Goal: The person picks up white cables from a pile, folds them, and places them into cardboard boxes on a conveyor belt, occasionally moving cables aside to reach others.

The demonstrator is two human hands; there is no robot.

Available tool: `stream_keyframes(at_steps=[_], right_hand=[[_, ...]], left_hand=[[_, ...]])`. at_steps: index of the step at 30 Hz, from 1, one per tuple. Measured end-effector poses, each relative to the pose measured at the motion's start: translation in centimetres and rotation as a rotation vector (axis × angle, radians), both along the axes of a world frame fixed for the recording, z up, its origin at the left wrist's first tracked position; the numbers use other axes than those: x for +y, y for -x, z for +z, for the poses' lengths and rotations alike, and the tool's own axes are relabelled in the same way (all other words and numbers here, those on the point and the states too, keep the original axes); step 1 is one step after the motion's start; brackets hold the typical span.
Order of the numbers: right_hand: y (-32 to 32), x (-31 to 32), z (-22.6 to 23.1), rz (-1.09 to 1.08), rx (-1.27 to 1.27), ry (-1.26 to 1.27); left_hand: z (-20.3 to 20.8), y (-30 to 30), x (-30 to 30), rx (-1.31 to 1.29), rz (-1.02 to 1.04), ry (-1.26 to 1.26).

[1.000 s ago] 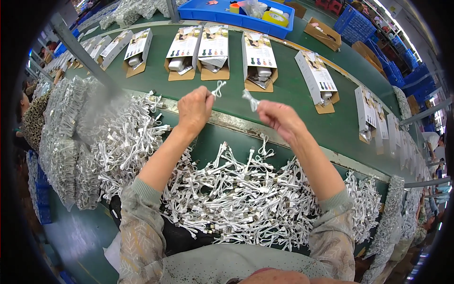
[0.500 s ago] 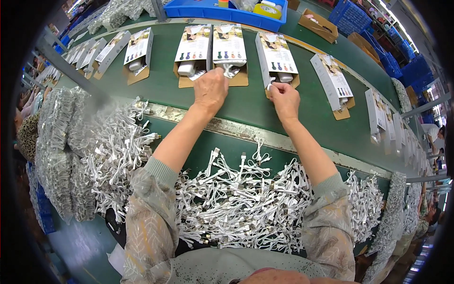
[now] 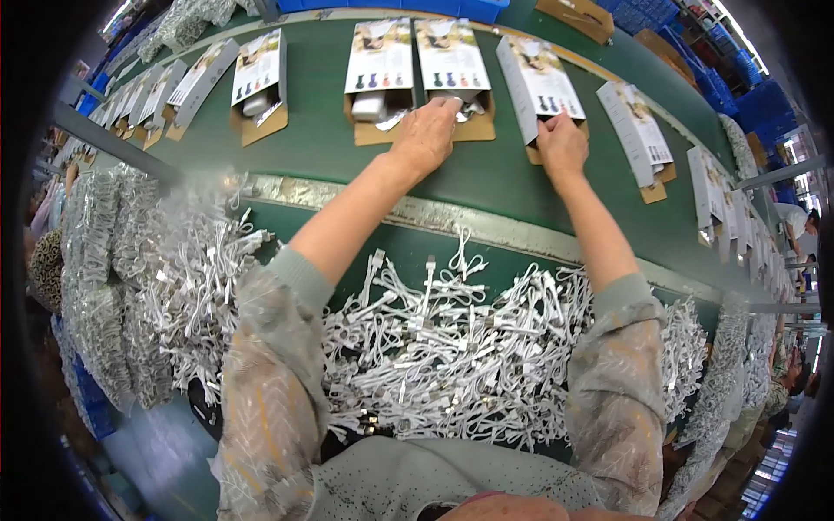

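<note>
My left hand (image 3: 426, 137) has its fingers closed at the open lower end of a white printed box (image 3: 452, 56). Something silvery shows beside the fingertips; what they grip is hidden. To its left lies a similar box (image 3: 380, 59) with a white item (image 3: 369, 106) in its mouth. My right hand (image 3: 565, 146) is closed, fingertips inside the open end of another printed box (image 3: 540, 76), so whatever they hold cannot be seen. A big heap of white bundled cables (image 3: 452, 356) lies between my forearms.
More open boxes stand along the green belt (image 3: 317, 130), such as one at the left (image 3: 259, 74) and one at the right (image 3: 636, 135). A metal rail (image 3: 339, 198) edges the belt. Plastic-wrapped bundles (image 3: 95, 286) are stacked at the left. Blue trays (image 3: 469, 10) sit beyond.
The boxes have shifted right along the belt, and both hands have moved right with them. A white piece seen at my right fingertips earlier is now out of sight in the box.
</note>
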State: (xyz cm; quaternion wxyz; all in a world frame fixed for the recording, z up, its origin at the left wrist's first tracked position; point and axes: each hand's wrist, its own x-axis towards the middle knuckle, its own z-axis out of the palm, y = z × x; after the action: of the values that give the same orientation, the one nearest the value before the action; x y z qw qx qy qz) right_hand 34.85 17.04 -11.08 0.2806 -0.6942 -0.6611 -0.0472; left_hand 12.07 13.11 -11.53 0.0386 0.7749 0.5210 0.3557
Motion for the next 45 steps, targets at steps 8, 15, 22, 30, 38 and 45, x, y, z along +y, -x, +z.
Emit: stream_keyframes(at_steps=[8,15,22,30,38,45], right_hand=[[0.8,-10.5,5.4,0.836,0.091,0.315],[3.2,-14.2,3.8,1.043,-0.026,0.368],[2.4,-14.6,3.1,0.995,-0.013,0.265],[1.3,-13.3,4.8,0.572,0.250,0.298],[-2.4,-6.1,2.5,0.214,-0.130,-0.064],[-3.2,-4.0,0.7,0.147,-0.311,-0.113]], left_hand=[[5.3,3.2,-11.4,0.126,-0.489,0.418],[5.4,4.0,-15.7,0.333,-0.594,0.461],[6.1,6.5,-17.0,0.129,-0.419,0.521],[5.4,7.6,-14.2,-0.400,0.037,0.782],[3.2,6.3,-6.3,-0.128,0.368,0.616],[2.4,1.1,-0.8,-0.132,0.368,0.733]])
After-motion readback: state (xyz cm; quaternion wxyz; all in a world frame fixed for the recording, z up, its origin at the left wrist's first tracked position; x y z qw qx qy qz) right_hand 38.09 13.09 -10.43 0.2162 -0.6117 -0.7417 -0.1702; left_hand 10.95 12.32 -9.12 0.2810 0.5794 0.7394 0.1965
